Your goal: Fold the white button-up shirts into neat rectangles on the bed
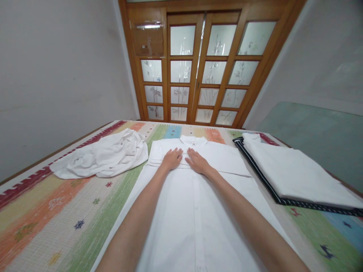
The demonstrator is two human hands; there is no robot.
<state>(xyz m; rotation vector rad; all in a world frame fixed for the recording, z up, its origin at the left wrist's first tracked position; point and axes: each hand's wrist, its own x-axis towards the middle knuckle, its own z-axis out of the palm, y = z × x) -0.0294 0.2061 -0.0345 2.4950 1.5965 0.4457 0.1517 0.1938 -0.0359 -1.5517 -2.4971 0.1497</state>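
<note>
A white button-up shirt (181, 211) lies front up on the bed, its collar (194, 140) at the far end. Both sleeves are folded across its chest. My left hand (172, 158) rests flat on the folded sleeves, left of the button line, fingers stretched out. Just right of it, my right hand (197, 160) also lies flat on the upper chest, its fingers slightly apart. The two hands are close together below the collar, and neither grips the cloth.
To the left lies a crumpled white garment (113, 153). On the right, folded white clothing (297, 173) sits on a black striped one (262, 179). A patterned striped cover (93, 211) is underneath everything. Wooden glass-paned doors (202, 64) stand beyond, with walls on both sides.
</note>
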